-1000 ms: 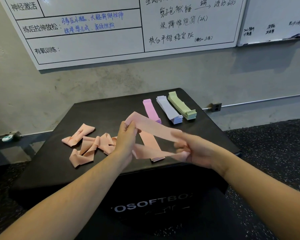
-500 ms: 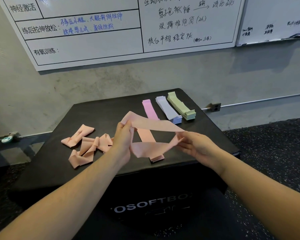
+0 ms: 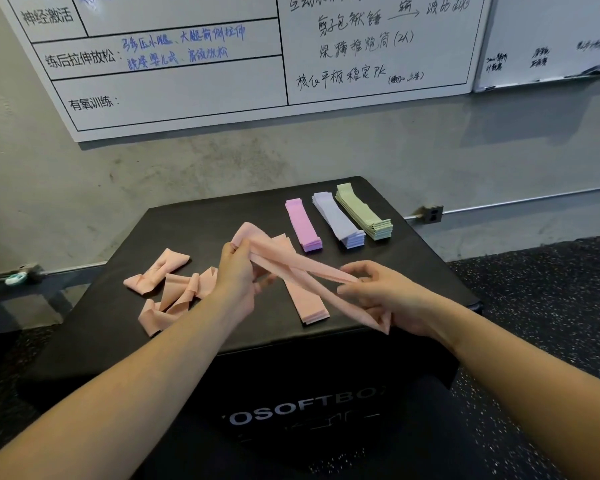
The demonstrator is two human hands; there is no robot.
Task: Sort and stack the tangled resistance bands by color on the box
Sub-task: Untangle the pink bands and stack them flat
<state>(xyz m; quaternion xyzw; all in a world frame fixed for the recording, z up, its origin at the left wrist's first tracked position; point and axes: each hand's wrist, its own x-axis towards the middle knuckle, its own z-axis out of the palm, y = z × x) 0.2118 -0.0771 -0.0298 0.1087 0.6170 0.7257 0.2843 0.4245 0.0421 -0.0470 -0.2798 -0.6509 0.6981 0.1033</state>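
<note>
Pink (image 3: 305,226), lavender (image 3: 339,220), green stacks (image 3: 363,212) done at 1 o'clock. Left hand (image 3: 238,275) and right hand (image 3: 383,297) grip one peach band (image 3: 302,271). Tangled peach pile (image 3: 168,289) at 9 o'clock remains.

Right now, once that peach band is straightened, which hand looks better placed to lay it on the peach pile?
Probably the right hand. It grips the peach band at its near end, next to the peach stack, while the left hand pinches the far end, nearer the tangled bands.
</note>
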